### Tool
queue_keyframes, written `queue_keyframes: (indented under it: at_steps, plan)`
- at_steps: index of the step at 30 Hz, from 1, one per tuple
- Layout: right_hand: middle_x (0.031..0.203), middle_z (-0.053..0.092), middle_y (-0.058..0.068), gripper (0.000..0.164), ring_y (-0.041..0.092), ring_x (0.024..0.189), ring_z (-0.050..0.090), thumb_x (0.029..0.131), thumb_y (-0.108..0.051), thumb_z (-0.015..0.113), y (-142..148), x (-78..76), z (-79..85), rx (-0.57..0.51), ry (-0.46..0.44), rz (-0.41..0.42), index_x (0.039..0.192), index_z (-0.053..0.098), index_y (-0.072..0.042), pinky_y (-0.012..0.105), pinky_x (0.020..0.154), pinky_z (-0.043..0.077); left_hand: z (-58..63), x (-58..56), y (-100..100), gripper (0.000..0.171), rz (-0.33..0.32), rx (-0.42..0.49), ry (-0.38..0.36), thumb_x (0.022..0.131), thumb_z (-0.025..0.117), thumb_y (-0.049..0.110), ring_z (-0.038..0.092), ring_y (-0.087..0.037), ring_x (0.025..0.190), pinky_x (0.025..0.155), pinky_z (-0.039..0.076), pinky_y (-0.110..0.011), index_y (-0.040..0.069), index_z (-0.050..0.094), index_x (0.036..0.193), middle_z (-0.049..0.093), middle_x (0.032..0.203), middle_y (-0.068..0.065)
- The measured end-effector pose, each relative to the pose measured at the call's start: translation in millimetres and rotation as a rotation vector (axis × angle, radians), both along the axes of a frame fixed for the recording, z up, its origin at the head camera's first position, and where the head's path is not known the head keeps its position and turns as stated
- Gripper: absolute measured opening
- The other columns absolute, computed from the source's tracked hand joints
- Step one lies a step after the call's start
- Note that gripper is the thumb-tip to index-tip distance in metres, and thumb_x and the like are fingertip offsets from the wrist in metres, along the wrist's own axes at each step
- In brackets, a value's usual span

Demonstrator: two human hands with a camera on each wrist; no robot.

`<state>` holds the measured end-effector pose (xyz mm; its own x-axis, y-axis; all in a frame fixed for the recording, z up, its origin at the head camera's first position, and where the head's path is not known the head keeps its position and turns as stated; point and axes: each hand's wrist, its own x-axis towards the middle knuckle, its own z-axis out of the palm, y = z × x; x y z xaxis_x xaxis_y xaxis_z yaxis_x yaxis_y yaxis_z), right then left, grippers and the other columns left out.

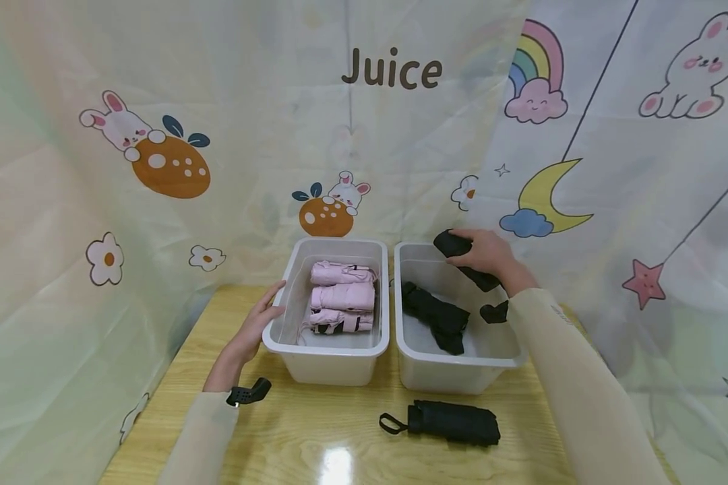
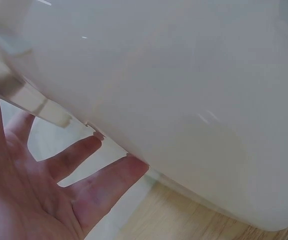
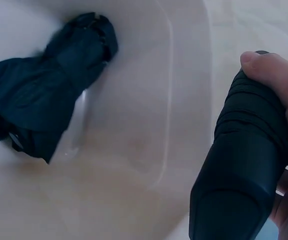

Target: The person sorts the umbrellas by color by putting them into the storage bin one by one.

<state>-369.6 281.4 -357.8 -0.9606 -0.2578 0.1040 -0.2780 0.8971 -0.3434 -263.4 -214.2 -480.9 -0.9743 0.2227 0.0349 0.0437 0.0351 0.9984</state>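
Note:
My right hand [image 1: 488, 256] grips a black folding umbrella [image 3: 239, 165] above the far right rim of the right white bin [image 1: 461, 362]. Below it, inside that bin, a second black umbrella [image 1: 435, 315] lies loosely bundled; the right wrist view also shows it. My left hand [image 1: 256, 325] touches the left side of the left white bin [image 1: 327, 351]. In the left wrist view its fingers [image 2: 111, 182] are spread, with fingertips against the bin wall. Three pink folded umbrellas [image 1: 342, 296] lie in a row inside the left bin.
Another black folded umbrella [image 1: 455, 422] with a wrist loop lies on the wooden table [image 1: 279, 431] in front of the right bin. The two bins stand side by side, a narrow gap between them. A printed cloth [image 1: 249, 168] hangs close behind.

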Motion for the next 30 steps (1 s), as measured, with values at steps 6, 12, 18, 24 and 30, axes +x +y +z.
queue_keyframes:
  at_steps: [6,12,18,24,30]
  plan:
    - [0.139,0.05,0.018,0.079,0.036,0.111,0.052,0.078,-0.053,0.076,-8.1,-2.8,-15.7,0.009,-0.031,0.019,0.145,0.048,-0.021,0.053,0.085,0.043,-2.1,-2.7,-0.7,0.059,0.001,-0.008,0.007,0.101,0.047,0.02,0.033,-0.044,0.132,0.098,0.036,-0.057,0.022,0.022,0.156,0.022,0.155,-0.02]
    - [0.135,0.053,0.02,0.079,0.035,0.106,0.055,0.077,-0.053,0.076,-18.0,-6.2,-30.1,0.024,-0.037,0.024,0.145,0.049,-0.023,0.051,0.082,0.045,-3.5,-3.4,-0.5,0.061,-0.002,0.01,0.011,0.1,0.048,0.02,0.033,-0.043,0.132,0.098,0.035,-0.057,0.019,0.023,0.156,0.022,0.155,-0.022]
    - [0.13,0.059,0.017,0.078,0.033,0.101,0.058,0.077,-0.055,0.075,-26.8,-10.9,-42.7,0.068,-0.025,0.038,0.144,0.049,-0.026,0.05,0.081,0.046,-3.5,-3.4,-0.7,0.061,-0.003,0.018,0.009,0.101,0.048,0.02,0.032,-0.043,0.133,0.099,0.034,-0.057,0.021,0.023,0.156,0.022,0.156,-0.02]
    - [0.125,0.063,0.01,0.074,0.031,0.1,0.061,0.077,-0.057,0.073,-35.3,-14.6,-53.9,0.197,0.026,0.045,0.142,0.052,-0.03,0.05,0.081,0.047,-3.1,-3.9,-1.2,0.059,-0.003,0.012,0.01,0.102,0.047,0.02,0.03,-0.043,0.134,0.1,0.032,-0.059,0.021,0.023,0.156,0.02,0.156,-0.02]
    - [0.133,0.057,0.013,0.071,0.032,0.108,0.057,0.08,-0.043,0.077,-37.9,-20.1,-72.6,0.086,-0.043,0.097,0.143,0.051,-0.019,0.049,0.089,0.045,-3.7,-3.3,-0.5,0.059,0.0,0.008,0.011,0.102,0.047,0.019,0.029,-0.042,0.135,0.101,0.032,-0.059,0.022,0.023,0.156,0.018,0.158,-0.018]
